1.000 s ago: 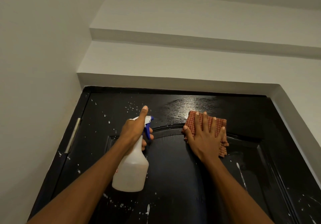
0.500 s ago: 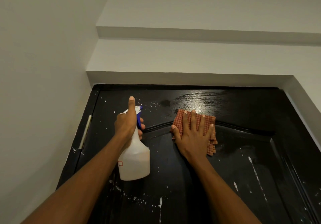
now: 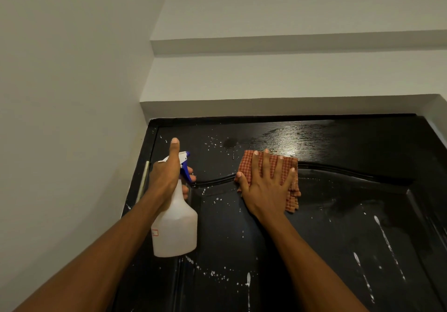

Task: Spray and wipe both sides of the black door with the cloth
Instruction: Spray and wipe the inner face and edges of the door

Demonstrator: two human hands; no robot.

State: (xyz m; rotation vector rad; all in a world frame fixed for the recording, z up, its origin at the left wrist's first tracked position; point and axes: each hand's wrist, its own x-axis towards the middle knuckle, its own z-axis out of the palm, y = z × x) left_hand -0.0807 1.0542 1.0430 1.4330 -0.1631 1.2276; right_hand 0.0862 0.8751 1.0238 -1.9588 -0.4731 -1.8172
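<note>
The black door (image 3: 338,215) fills the lower right, its top part speckled with white droplets and streaks. My left hand (image 3: 167,176) grips the neck of a white spray bottle (image 3: 175,229) with a blue trigger, thumb up along the head, nozzle pointing at the door's upper left. My right hand (image 3: 263,188) lies flat with spread fingers on a red checked cloth (image 3: 290,173), pressing it against the door near the arched panel moulding. A wet sheen shows above the cloth.
A white wall (image 3: 67,118) stands close on the left. White stepped ledges (image 3: 278,89) overhang the door's top. A pale hinge strip (image 3: 143,181) runs along the door's left edge. The white wall reveal (image 3: 437,118) borders the door at right.
My right hand has slid the cloth leftward along the door's top part. The left hand holds the bottle the same way, and the view has shifted so the door sits further right.
</note>
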